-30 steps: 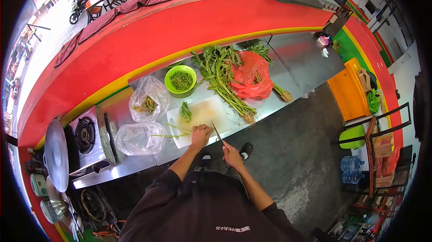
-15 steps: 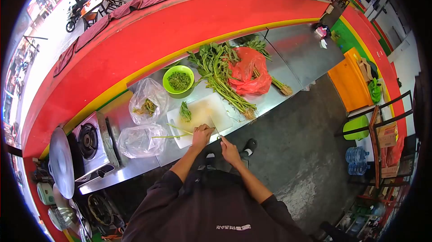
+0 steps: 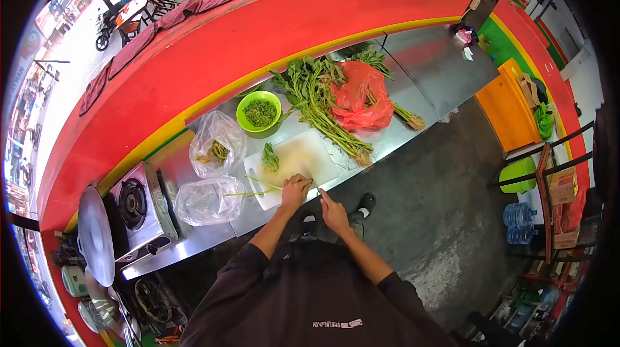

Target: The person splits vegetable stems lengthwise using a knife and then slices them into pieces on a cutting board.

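Note:
My left hand (image 3: 296, 191) is closed on green stems (image 3: 242, 194) at the near edge of a white cutting board (image 3: 320, 153); their long ends stick out to the left. Just to its right, my right hand (image 3: 334, 213) grips a knife, whose thin blade points away over the board and is hard to make out. A small pile of green leaves (image 3: 270, 158) lies on the board's left part. Behind the board stands a lime-green bowl (image 3: 260, 96) with chopped greens (image 3: 259, 114) in it.
Leafy stalks with roots (image 3: 316, 105) lie behind the board, beside a red plastic bag (image 3: 363, 98). Two clear plastic bags, one with plant scraps (image 3: 216, 152), sit left. Farther left are a gas stove (image 3: 134, 204) and a large round metal lid (image 3: 95, 227). A red wall (image 3: 258, 30) runs behind the counter.
The whole view has shifted slightly. My left hand stays on the stems at the board's edge, and the knife in my right hand shows less distinctly than before.

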